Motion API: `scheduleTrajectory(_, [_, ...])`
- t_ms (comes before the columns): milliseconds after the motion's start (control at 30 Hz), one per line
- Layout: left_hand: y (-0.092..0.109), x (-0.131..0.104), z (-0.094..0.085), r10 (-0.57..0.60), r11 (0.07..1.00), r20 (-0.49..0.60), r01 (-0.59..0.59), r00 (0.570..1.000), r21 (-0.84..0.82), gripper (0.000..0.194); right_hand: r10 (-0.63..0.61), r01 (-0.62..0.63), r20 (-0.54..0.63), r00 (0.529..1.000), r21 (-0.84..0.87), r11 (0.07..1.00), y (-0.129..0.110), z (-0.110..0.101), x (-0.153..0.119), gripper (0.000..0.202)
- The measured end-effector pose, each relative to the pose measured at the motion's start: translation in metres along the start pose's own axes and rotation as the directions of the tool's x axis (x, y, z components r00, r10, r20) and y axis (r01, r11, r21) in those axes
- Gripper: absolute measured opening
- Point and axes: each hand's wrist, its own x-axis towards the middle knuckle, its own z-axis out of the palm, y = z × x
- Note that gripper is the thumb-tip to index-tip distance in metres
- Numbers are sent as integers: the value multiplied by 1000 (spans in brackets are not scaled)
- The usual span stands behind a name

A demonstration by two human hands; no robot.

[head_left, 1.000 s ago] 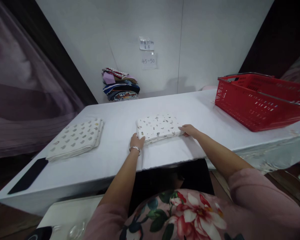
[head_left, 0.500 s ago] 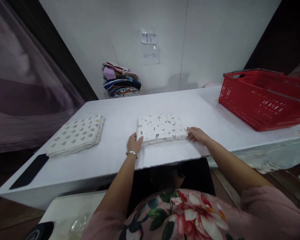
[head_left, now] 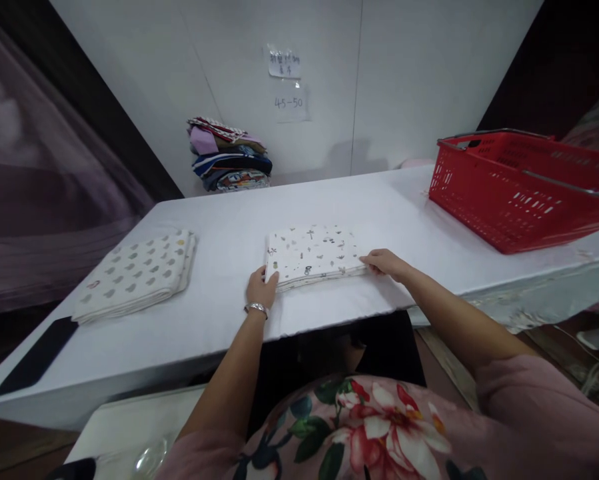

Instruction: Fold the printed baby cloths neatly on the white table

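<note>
Left hand (head_left: 260, 288), braceleted, and right hand (head_left: 385, 263): laid flat, fingers loosely extended, nothing gripped, at opposite near corners of the small-printed white folded cloth (head_left: 313, 253), mid white desk (head_left: 229, 320). Judged light, soft, floppy; best lifted by supported edges. Beyond: red plastic basket (head_left: 519, 193).

Folded cloth (head_left: 313, 254) in middle of tabletop (head_left: 239, 227). Second folded cloth (head_left: 135, 275) far left. Basket (head_left: 522, 190) far right. Pile of clothes (head_left: 228, 155) behind, by wall.
</note>
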Motion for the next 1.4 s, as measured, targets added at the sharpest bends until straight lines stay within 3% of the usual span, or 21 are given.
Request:
scheduleTrajectory(100, [2, -2, -1, -14, 1000, 11, 14, 1000, 10, 42, 16, -16, 0, 1000, 60, 998, -4, 2, 0, 36])
scheduleTrajectory(233, [6, -4, -3, -22, 1000, 27, 22, 999, 8, 43, 143, -139, 65, 988, -60, 988, 0, 1, -3, 35])
scheduleTrajectory(600, [4, -4, 0, -33, 998, 11, 33, 999, -53, 42, 212, -187, 79, 974, -250, 950, -12, 2, -7, 35])
scheduleTrajectory(700, [1, -4, 2, -37, 997, 7, 38, 999, -66, 42, 203, -191, 35, 979, -208, 959, -14, 4, -5, 29])
scheduleTrajectory(900, [-7, -2, 9, -6, 993, -47, 0, 999, -114, 39, 145, -150, 59, 988, 95, 984, -5, 6, -5, 24])
scheduleTrajectory(967, [-9, -2, 11, 11, 991, -52, -18, 999, -129, 39, 120, -121, 17, 993, 122, 985, 1, 6, -4, 25])
scheduleTrajectory(1100, [-10, -5, 12, 53, 986, -49, -60, 997, -155, 39, 118, -115, -52, 992, 45, 992, 11, 8, 0, 30])
scheduleTrajectory(1267, [-9, -7, 10, 4, 981, -42, -12, 999, -194, 37, 84, -90, -71, 994, -88, 992, 11, 7, -4, 45])
scheduleTrajectory(1333, [-11, -7, 8, -25, 972, -53, 12, 998, -234, 32, -9, -24, -120, 993, -271, 962, 11, 6, -8, 51])
scheduleTrajectory(1400, [-13, -10, 5, -44, 960, -59, 26, 997, -278, 30, -195, 81, -176, 965, -506, 859, 12, 6, -12, 53])
